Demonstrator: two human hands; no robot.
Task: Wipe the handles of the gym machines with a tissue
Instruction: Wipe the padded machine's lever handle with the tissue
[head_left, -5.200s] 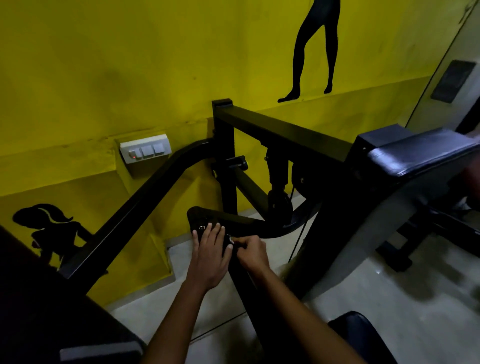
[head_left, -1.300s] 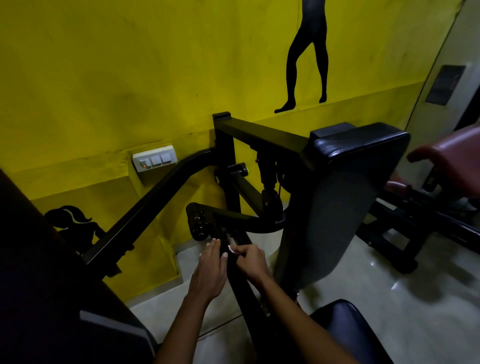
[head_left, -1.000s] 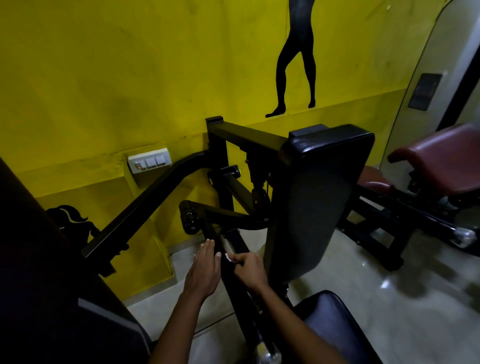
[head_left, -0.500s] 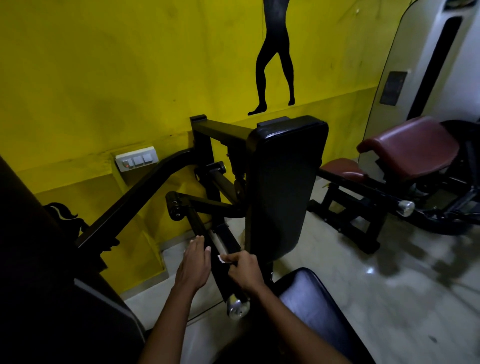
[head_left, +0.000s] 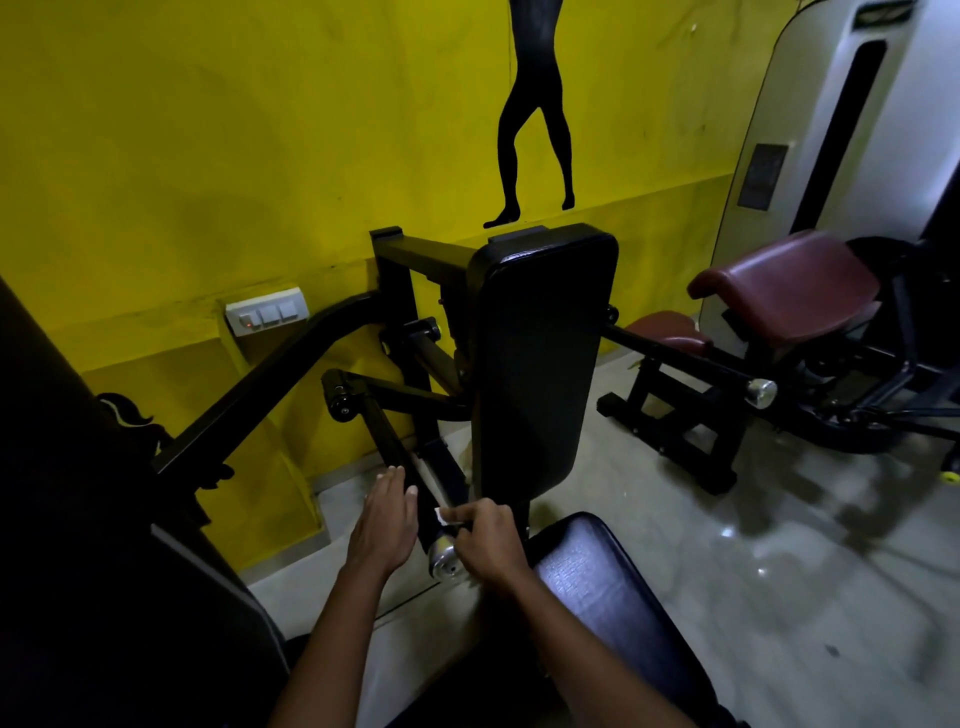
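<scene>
Yellow wall (head_left: 208, 156); black back pad (head_left: 540, 353); maroon seat (head_left: 789, 280); white tissue (head_left: 444, 515).

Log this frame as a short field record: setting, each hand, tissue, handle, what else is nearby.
setting: gym, yellow wall
left hand: flat, fingers straight, against the black handle
right hand: pinches the white tissue on the handle near its silver end cap
backrest pad: black, upright, behind the hands
nearby: maroon padded machine, wall switch panel

Head cam — wide-angle, looks fwd/down, close over handle (head_left: 415, 483) — single view.
</scene>
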